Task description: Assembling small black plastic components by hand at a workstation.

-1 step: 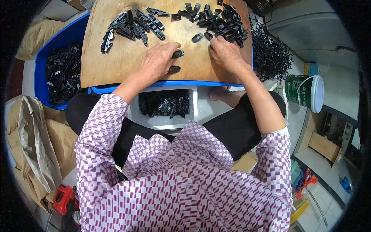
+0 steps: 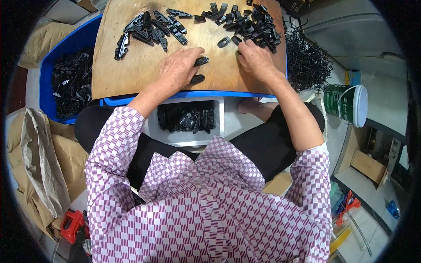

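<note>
The person's hands at a wooden table [image 2: 114, 81]. The left hand [image 2: 179, 68] is curled around two black pieces [image 2: 201, 61], whose ends protrude on its right side. The right hand [image 2: 255, 59] is bent with fingertips lowered near a pile of small black parts [image 2: 258, 30]; whether it grips anything cannot be told. Longer parts [image 2: 142, 33] lie beyond the left hand. The held pieces, apparently plastic, should prove light, stiff and rather slippery, best pinched across their long sides.
</note>
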